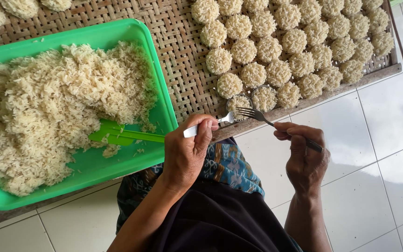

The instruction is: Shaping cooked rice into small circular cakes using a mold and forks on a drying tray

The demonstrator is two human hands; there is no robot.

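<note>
My left hand [185,156] is closed around a white handle [191,131] that leads to a small ring mould [239,102] full of rice at the near edge of the woven tray [183,70]. My right hand [304,158] grips a fork [257,115], its long axis slanting up-left, tines pointing at the mould. I judge light, even presses with the tines, holding the mould flat and steady, would shape a neat cake beside the finished rice cakes [276,51].

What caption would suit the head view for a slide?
Left hand with spoon and right hand with fork over a mat of rice discs.
</note>
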